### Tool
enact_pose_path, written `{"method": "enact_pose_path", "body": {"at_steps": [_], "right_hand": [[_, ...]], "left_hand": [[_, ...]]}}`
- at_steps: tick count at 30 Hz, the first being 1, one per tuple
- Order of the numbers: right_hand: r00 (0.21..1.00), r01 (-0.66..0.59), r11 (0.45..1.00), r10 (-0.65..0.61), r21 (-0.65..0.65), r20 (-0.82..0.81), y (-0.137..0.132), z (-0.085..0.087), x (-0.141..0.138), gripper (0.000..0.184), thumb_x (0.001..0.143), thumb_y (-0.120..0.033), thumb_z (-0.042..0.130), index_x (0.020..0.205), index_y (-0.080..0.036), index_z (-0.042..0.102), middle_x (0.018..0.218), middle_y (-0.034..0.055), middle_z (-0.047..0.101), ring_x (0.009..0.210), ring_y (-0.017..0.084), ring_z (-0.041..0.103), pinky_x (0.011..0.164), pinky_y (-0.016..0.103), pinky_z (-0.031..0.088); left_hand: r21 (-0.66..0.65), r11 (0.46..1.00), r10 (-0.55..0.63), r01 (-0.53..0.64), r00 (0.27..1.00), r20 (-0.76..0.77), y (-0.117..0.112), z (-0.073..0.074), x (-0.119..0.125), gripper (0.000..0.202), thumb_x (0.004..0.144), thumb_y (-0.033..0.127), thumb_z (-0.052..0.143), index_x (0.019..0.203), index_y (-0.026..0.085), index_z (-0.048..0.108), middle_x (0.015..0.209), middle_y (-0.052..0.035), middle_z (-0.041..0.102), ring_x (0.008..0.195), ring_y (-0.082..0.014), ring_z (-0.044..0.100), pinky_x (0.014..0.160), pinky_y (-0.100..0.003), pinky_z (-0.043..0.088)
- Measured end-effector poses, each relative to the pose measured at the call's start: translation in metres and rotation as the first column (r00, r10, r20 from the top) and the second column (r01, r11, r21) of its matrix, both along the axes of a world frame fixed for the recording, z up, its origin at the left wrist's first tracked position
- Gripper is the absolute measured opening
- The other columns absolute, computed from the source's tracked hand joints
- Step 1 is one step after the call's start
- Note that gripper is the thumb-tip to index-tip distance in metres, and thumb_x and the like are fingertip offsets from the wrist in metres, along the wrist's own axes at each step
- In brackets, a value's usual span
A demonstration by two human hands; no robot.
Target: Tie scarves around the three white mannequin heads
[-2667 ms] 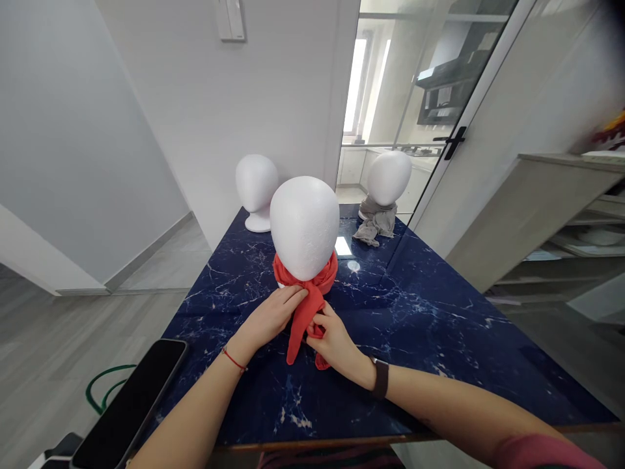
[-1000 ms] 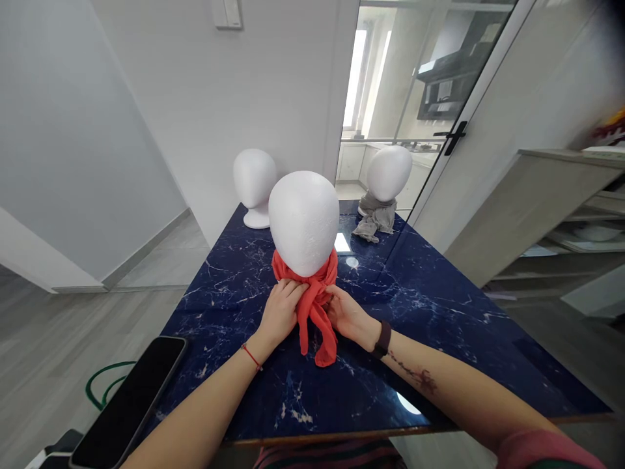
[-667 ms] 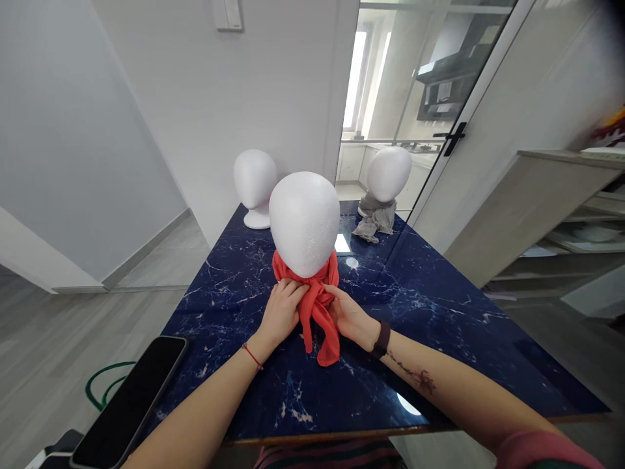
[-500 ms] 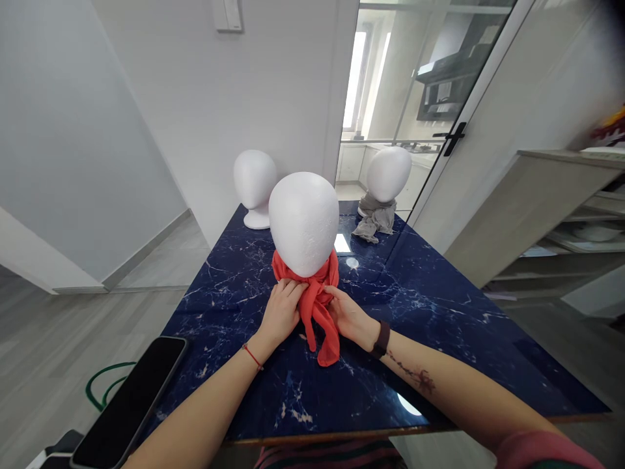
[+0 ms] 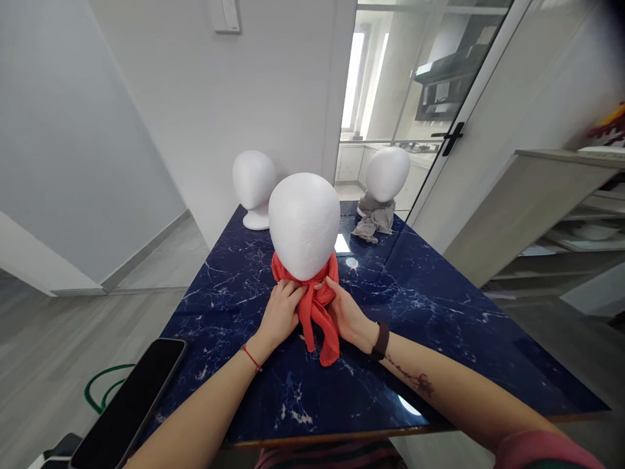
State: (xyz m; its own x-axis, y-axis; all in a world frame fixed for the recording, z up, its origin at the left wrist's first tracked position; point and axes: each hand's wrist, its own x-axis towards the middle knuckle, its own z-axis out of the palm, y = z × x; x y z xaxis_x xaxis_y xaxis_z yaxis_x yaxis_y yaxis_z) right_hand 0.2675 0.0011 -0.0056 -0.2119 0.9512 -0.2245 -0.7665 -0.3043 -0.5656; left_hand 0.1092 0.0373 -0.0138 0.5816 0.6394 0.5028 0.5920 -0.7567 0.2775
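A white foam mannequin head (image 5: 303,221) stands on the dark blue marbled table (image 5: 430,339), in the middle of the view. Round its neck is wrapped a red scarf (image 5: 317,312), knotted in front, with two tails hanging down onto the table. My left hand (image 5: 280,309) grips the scarf at the left of the knot, its fingers curled into the cloth. At the right of the knot my right hand (image 5: 347,316) pinches the scarf, thumb on top and the other fingers partly hidden behind the fabric.
Behind on the left stands a bare foam head (image 5: 254,182). Another foam head (image 5: 388,172) at the back right wears a grey scarf (image 5: 375,218). A black phone (image 5: 131,404) is at the table's left edge. Shelves (image 5: 561,215) and a glass door are to the right.
My right thumb and fingers have shifted slightly up and inward on the scarf by the knot. My left hand has barely moved. The foam head tilts slightly forward.
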Motion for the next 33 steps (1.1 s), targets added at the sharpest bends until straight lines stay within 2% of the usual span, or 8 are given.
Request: {"method": "enact_pose_path", "body": {"at_steps": [5, 10, 17, 23, 26, 28, 30, 33], "right_hand": [[0.986, -0.007, 0.999, -0.001, 0.047, 0.169, -0.004, 0.004, -0.005, 0.031, 0.075, -0.047, 0.064, 0.089, -0.018, 0.066, 0.085, 0.0026, 0.069, 0.086, 0.019, 0.061, 0.083, 0.033, 0.046], [0.978, 0.028, 0.992, -0.051, 0.121, 0.2, -0.004, 0.003, -0.007, 0.03, 0.076, -0.045, 0.065, 0.091, -0.02, 0.066, 0.092, 0.0022, 0.068, 0.087, 0.017, 0.06, 0.084, 0.031, 0.046], [0.893, 0.184, 0.966, -0.241, 0.181, 0.38, -0.006, -0.01, -0.008, 0.034, 0.07, -0.049, 0.069, 0.08, -0.017, 0.067, 0.078, 0.0021, 0.068, 0.071, 0.016, 0.059, 0.072, 0.028, 0.046], [0.87, 0.041, 0.987, -0.113, 0.158, 0.48, -0.007, -0.02, -0.01, 0.036, 0.073, -0.05, 0.066, 0.082, -0.015, 0.07, 0.08, 0.0037, 0.068, 0.07, 0.015, 0.057, 0.067, 0.026, 0.043], [0.836, 0.028, 0.97, -0.156, 0.242, 0.527, -0.008, -0.019, -0.01, 0.033, 0.07, -0.043, 0.07, 0.093, -0.019, 0.068, 0.087, 0.0023, 0.068, 0.072, 0.014, 0.057, 0.064, 0.024, 0.042], [0.798, 0.017, 0.956, -0.19, 0.294, 0.572, -0.008, -0.019, -0.01, 0.031, 0.069, -0.038, 0.072, 0.094, -0.02, 0.067, 0.087, 0.0017, 0.068, 0.071, 0.014, 0.056, 0.062, 0.024, 0.041], [0.772, -0.012, 0.948, -0.194, 0.319, 0.605, -0.007, -0.019, -0.01, 0.027, 0.068, -0.034, 0.072, 0.09, -0.019, 0.068, 0.083, 0.0015, 0.068, 0.069, 0.014, 0.055, 0.061, 0.024, 0.04], [0.748, -0.068, 0.939, -0.175, 0.336, 0.64, -0.006, -0.02, -0.009, 0.019, 0.069, -0.033, 0.069, 0.082, -0.019, 0.069, 0.077, 0.0009, 0.067, 0.066, 0.014, 0.053, 0.063, 0.026, 0.04]], "left_hand": [[-0.021, 1.0, -0.014, 0.015, 0.998, 0.053, -0.002, 0.004, 0.001, 0.021, 0.08, 0.011, 0.051, 0.098, 0.018, 0.06, 0.098, -0.0073, 0.058, 0.096, -0.023, 0.046, 0.086, -0.041, 0.044], [-0.046, 0.998, -0.032, 0.037, 0.994, 0.107, -0.001, 0.005, -0.001, 0.03, 0.081, 0.012, 0.051, 0.111, 0.018, 0.055, 0.103, -0.0087, 0.058, 0.1, -0.0242, 0.047, 0.089, -0.042, 0.042], [-0.045, 0.998, -0.028, 0.035, 0.988, 0.153, 0.0, 0.004, -0.004, 0.037, 0.08, 0.017, 0.054, 0.117, 0.018, 0.05, 0.106, -0.0095, 0.059, 0.098, -0.0249, 0.05, 0.085, -0.042, 0.043], [-0.03, 0.999, -0.035, 0.044, 0.968, 0.249, -0.002, 0.007, -0.002, 0.031, 0.08, 0.012, 0.05, 0.111, 0.018, 0.05, 0.104, -0.0079, 0.058, 0.097, -0.0219, 0.049, 0.087, -0.039, 0.042], [-0.082, 0.995, 0.079, -0.051, 0.919, 0.387, -0.006, 0.009, -0.001, 0.024, 0.079, 0.014, 0.053, 0.102, 0.019, 0.05, 0.098, -0.0061, 0.055, 0.091, -0.0196, 0.05, 0.081, -0.035, 0.043], [-0.233, 0.961, 0.25, -0.152, 0.838, 0.485, -0.009, 0.008, 0.0, 0.014, 0.076, 0.019, 0.057, 0.087, 0.02, 0.048, 0.084, -0.0014, 0.052, 0.075, -0.0159, 0.05, 0.069, -0.03, 0.043], [-0.449, 0.878, 0.411, -0.163, 0.738, 0.535, -0.01, 0.005, 0.001, 0.018, 0.073, 0.025, 0.061, 0.077, 0.02, 0.044, 0.072, 0.0031, 0.048, 0.063, -0.0121, 0.047, 0.06, -0.025, 0.04], [-0.69, 0.719, 0.512, 0.081, 0.609, 0.605, -0.009, -0.001, 0.004, 0.023, 0.07, 0.03, 0.065, 0.076, 0.019, 0.045, 0.071, 0.0037, 0.053, 0.062, -0.0103, 0.052, 0.059, -0.023, 0.043]]}}
